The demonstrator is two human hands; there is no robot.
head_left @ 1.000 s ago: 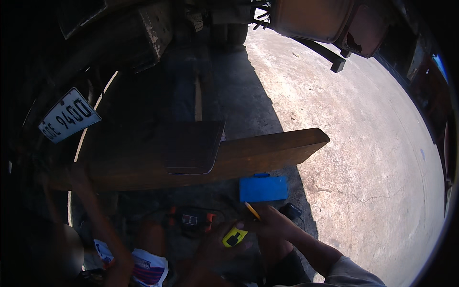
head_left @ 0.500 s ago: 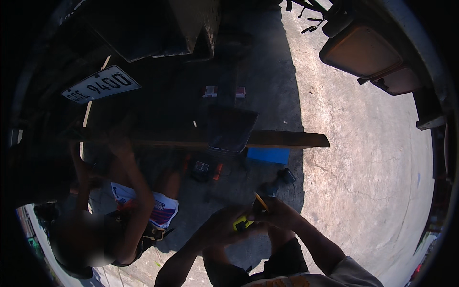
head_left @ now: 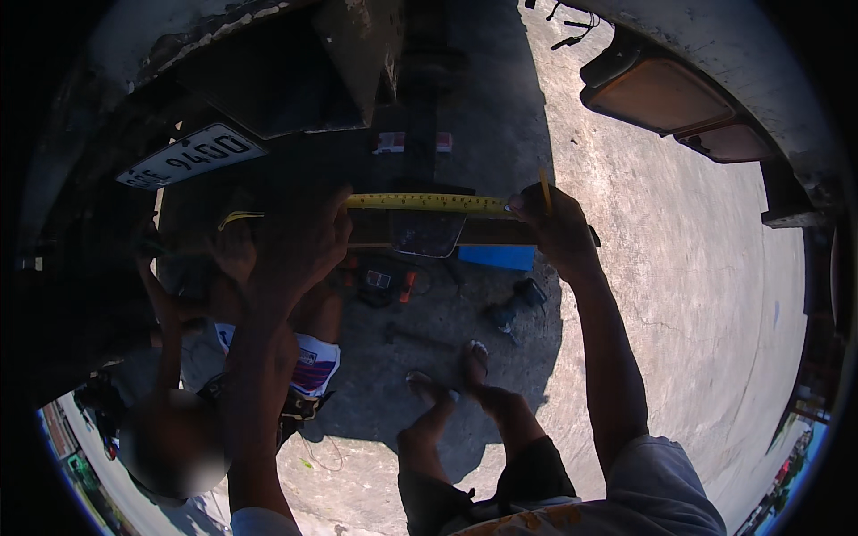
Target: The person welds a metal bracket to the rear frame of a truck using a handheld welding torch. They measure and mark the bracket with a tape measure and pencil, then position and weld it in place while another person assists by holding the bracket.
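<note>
A yellow tape measure blade (head_left: 420, 203) is stretched left to right along a long dark beam (head_left: 500, 234), passing above a dark flat plate (head_left: 427, 237) fixed on it. My left hand (head_left: 308, 228) is closed on the blade toward the left; the tape's case cannot be made out in the shade. More yellow shows beyond that hand, curving down. My right hand (head_left: 556, 223) pinches the blade's right end near the beam's end. A slim yellow pencil (head_left: 544, 189) sticks up from the same hand.
A co-worker crouches at left, one hand (head_left: 236, 252) at the beam. A white number plate (head_left: 192, 156) hangs upper left. Below the beam lie a blue flat piece (head_left: 497, 256), a black and red device (head_left: 380, 280) and a dark power tool (head_left: 518, 304). Small boxes (head_left: 390, 142) lie beyond.
Both my hands have moved forward from near my lap to the beam and spread apart. The tape blade is now drawn out between them; the pencil is still in my right hand.
</note>
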